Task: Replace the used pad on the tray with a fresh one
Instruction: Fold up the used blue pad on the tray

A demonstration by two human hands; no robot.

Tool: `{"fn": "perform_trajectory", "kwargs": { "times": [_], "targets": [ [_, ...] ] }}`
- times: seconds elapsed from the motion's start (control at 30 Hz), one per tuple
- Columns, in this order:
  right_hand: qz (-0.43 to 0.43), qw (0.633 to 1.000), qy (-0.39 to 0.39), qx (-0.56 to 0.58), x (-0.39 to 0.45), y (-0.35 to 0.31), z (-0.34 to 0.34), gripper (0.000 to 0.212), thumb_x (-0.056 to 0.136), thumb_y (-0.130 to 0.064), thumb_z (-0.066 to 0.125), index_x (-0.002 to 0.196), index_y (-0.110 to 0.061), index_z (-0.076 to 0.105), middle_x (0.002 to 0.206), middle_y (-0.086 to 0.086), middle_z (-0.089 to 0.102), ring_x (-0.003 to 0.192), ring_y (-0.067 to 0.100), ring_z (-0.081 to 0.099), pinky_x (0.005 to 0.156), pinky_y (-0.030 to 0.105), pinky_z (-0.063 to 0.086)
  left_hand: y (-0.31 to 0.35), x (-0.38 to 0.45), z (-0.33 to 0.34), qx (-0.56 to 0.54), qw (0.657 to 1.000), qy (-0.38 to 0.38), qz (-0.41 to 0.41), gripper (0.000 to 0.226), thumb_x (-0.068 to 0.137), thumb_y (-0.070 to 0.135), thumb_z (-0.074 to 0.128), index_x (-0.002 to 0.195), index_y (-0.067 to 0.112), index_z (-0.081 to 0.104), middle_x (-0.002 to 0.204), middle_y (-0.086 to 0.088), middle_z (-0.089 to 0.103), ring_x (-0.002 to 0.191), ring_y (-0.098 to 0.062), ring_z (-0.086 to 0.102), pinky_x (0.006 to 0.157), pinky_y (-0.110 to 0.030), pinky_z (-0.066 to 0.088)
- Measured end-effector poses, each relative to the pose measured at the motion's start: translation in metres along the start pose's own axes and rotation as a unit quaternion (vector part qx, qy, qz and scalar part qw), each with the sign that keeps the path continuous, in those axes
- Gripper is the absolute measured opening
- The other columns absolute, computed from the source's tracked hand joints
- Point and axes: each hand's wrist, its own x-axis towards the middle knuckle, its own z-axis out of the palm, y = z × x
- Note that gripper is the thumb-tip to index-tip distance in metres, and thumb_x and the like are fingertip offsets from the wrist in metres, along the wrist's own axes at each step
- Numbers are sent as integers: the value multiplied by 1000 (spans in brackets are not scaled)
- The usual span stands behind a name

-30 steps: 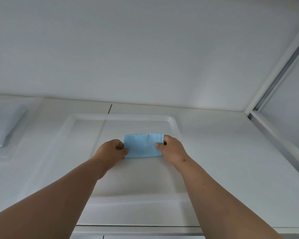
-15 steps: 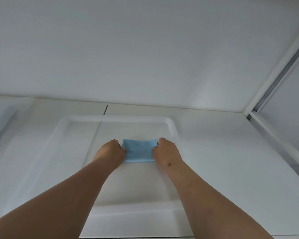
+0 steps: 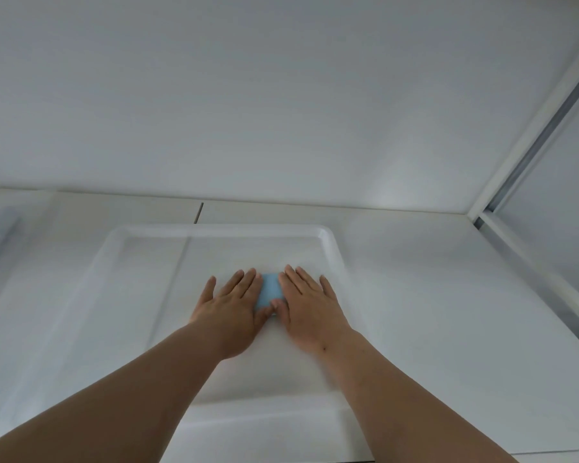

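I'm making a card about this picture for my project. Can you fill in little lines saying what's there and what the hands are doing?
place: white countertop
tray: white tray, flat on the countertop
pad: folded blue pad, lying in the tray
left hand: left hand, flat, fingers straight, pressing the pad
right hand: right hand, flat, pressing the pad's other side

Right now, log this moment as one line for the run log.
left hand: flat, pressing blue pad | right hand: flat, pressing same pad | pad: folded small, on white tray
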Motion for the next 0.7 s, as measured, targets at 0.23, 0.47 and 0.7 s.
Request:
{"fn": "perform_trajectory", "kwargs": {
  "times": [0.23,0.47,0.7],
  "targets": [
    [34,998,-49,-5,-2,2,-4,65,101,-52,14,156,-20,1,164,-6,-6,150,9,-9,121,46,-6,1,2,-2,-33,999,-23,-21,88,80,71,-7,154,25,-8,162,11,-13,148,-7,-13,120,-47,-5],
    [46,997,-57,21,-1,1,-5,66,101,-52,18,156,-20,2,164,-6,-7,149,7,-10,121,46,-8,-3,0,-9,-11,999,-50,-14,97,75,81,0,154,25,-10,161,11,-15,148,-8,-12,120,-48,-3],
    [75,995,-61,20,2,-6,-9,71,100,-53,22,156,-14,3,165,1,-3,150,12,-7,120,51,-9,-7,2,-6,-14,998,-48,-32,107,67,86,-2,154,23,-10,162,8,-13,148,-8,-9,120,-50,-6]
  ]
}}
